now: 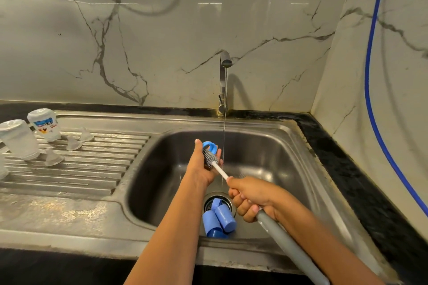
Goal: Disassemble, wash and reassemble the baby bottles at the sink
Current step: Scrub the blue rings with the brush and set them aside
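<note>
My left hand (201, 164) holds a blue bottle collar ring (210, 147) over the sink basin (266, 157). My right hand (251, 196) grips the grey handle of a bottle brush (211, 161), whose grey bristle head is pushed into the ring. A thin stream of water falls from the tap (224, 81) just right of the ring. Blue caps (217, 220) lie over the drain. On the drainboard at the left stand upside-down bottles: one printed (45, 125) and one clear (19, 140). Three clear teats (73, 143) sit beside them.
The steel drainboard (81, 169) is ribbed. A black counter edge (361, 180) runs along the right and back. A blue hose (370, 76) hangs down the marble wall at the right. Another clear piece is cut off at the left edge (2, 169).
</note>
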{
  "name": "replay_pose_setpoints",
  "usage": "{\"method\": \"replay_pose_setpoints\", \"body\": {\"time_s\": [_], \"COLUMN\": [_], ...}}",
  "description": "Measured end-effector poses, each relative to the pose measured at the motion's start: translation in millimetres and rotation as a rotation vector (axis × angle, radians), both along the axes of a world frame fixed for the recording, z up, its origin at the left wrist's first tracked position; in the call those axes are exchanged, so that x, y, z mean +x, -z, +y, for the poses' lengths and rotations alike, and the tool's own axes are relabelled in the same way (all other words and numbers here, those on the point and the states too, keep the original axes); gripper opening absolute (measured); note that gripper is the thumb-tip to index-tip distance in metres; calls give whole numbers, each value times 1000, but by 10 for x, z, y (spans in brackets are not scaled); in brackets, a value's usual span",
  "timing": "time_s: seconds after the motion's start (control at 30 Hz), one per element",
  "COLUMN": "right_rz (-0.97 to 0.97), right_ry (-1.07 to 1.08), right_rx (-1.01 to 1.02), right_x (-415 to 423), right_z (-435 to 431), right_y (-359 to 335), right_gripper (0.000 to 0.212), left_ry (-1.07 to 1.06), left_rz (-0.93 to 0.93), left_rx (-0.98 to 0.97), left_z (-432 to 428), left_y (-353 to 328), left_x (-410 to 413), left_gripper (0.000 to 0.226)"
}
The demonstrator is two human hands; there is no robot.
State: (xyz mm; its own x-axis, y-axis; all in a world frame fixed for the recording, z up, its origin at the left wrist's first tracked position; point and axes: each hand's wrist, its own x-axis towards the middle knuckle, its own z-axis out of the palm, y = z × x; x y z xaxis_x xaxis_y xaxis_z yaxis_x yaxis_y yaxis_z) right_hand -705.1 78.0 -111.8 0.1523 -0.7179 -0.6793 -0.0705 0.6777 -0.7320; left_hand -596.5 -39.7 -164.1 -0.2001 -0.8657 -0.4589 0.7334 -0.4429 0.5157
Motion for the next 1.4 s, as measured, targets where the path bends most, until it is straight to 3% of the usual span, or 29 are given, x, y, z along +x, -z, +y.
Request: {"method": "replay_pose_setpoints", "body": {"time_s": [0.13,0.27,0.37,0.53,0.67,0.87,1.0,1.13,1.23,1.4], "right_rz": [88,344,398,424,413,665,523,430,544,783], "right_ry": [23,58,35,-48,-68,-46,-22,-55,-88,-59], "right_rx": [-26,-269,-362,-235,-145,-342,-376,-258,-239,-396], "right_x": [-49,-9,14,-26,-81,-87,-55,-33,-19,-45], "right_z": [-16,0,40,56,52,-27,12,78,62,32], "right_y": [-6,22,48,68,30,136,99,56,132,155], "right_gripper": [41,36,35,36,38,38,35,35,39,34], "left_ry": [-10,33,89,206,172,179,175,188,142,100], "left_rz": [3,-229,-219,-133,-73,-187,-210,-173,-144,-145], "left_rx": [1,-6,-12,-7,25,-25,-44,-43,-24,-78], "left_z": [17,7,-7,40,9,-3,3,37,19,0], "left_y": [-30,13,33,-18,-3,46,37,-3,40,59], "left_x": [11,-44,-46,-74,-60,-78,-57,-68,-75,-91], "left_gripper": [54,55,54,63,66,63,58,60,65,60]}}
